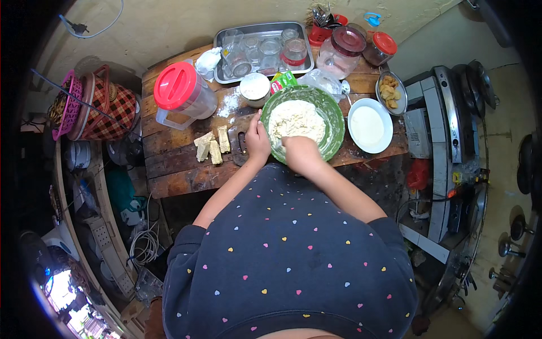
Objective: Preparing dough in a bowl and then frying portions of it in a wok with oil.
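A green bowl [337, 127] holding lumpy pale dough [296, 120] stands near the front edge of the wooden table. My left hand [258, 137] grips the bowl's left rim. Inside the bowl, at the near side of the dough, is my right hand [301, 153], its fingers curled; whether it holds a utensil is hidden. To the right is a white bowl of pale liquid [367, 127]. Several foil-wrapped blocks [215, 151] lie to the left, beside a dark board [240, 157]. Behind the green bowl stand a container of white powder [255, 87] and a green packet [283, 81].
A pitcher with a red lid [186, 95] stands at the left. Upturned glasses fill a metal tray [218, 42] at the back. Lidded jars [338, 55], a plastic bag [322, 80] and a bowl of brown food pieces [390, 93] are at the right. A gas stove [449, 114] is farther right.
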`<action>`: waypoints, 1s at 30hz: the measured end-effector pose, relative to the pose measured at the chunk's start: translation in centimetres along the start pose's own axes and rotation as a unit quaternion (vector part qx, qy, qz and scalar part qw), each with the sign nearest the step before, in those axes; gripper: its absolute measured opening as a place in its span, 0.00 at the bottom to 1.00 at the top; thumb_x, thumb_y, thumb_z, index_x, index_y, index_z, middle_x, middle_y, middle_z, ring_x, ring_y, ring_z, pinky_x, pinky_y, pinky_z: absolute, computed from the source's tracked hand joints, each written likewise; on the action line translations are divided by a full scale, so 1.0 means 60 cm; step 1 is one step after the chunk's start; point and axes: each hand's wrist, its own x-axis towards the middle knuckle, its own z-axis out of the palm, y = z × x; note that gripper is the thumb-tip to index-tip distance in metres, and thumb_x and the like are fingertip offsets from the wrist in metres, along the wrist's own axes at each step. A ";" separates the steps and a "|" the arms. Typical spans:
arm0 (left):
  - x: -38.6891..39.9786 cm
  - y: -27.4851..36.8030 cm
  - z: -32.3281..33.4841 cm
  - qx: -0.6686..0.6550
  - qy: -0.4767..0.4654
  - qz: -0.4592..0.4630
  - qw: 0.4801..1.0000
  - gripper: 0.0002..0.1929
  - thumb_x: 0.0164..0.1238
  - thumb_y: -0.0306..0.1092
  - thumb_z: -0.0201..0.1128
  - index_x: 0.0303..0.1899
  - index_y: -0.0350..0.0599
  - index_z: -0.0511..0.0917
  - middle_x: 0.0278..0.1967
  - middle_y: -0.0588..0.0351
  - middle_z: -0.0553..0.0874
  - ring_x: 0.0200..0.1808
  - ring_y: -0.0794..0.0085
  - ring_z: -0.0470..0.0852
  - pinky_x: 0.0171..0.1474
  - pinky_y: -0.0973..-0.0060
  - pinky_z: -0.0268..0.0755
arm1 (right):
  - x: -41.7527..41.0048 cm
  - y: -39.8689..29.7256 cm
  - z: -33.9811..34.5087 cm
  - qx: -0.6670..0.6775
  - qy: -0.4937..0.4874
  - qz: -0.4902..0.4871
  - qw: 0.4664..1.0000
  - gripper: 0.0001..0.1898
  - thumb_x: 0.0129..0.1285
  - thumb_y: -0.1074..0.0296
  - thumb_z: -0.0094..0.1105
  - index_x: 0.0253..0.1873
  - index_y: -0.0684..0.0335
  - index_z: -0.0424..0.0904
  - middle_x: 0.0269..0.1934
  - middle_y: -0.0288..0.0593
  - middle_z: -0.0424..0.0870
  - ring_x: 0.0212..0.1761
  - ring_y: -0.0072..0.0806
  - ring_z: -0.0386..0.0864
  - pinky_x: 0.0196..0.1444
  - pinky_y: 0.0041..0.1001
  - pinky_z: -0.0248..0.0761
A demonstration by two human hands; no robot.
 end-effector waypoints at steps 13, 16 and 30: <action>0.003 -0.003 -0.002 0.054 0.026 0.039 0.997 0.17 0.71 0.32 0.46 0.56 0.40 0.74 0.41 0.43 0.84 0.33 0.64 0.82 0.40 0.72 0.72 | 0.036 -0.017 -0.020 -0.055 -0.038 -0.086 0.994 0.09 0.51 0.73 0.54 0.38 0.62 0.81 0.30 0.52 0.83 0.34 0.45 0.83 0.38 0.38 0.76; 0.002 0.026 -0.005 0.062 -0.017 -0.035 0.997 0.17 0.71 0.33 0.46 0.57 0.41 0.74 0.37 0.45 0.85 0.29 0.66 0.80 0.37 0.71 0.71 | 0.074 0.012 0.018 -0.033 0.076 -0.032 0.996 0.07 0.51 0.74 0.55 0.36 0.63 0.80 0.29 0.52 0.83 0.32 0.44 0.83 0.36 0.38 0.76; 0.000 -0.022 0.001 0.123 0.032 0.026 0.991 0.17 0.72 0.31 0.50 0.58 0.44 0.75 0.20 0.58 0.76 0.21 0.83 0.65 0.26 0.79 0.62 | 0.044 0.101 -0.013 0.027 -0.037 0.020 0.999 0.12 0.54 0.75 0.50 0.41 0.60 0.82 0.34 0.55 0.83 0.38 0.48 0.82 0.42 0.42 0.74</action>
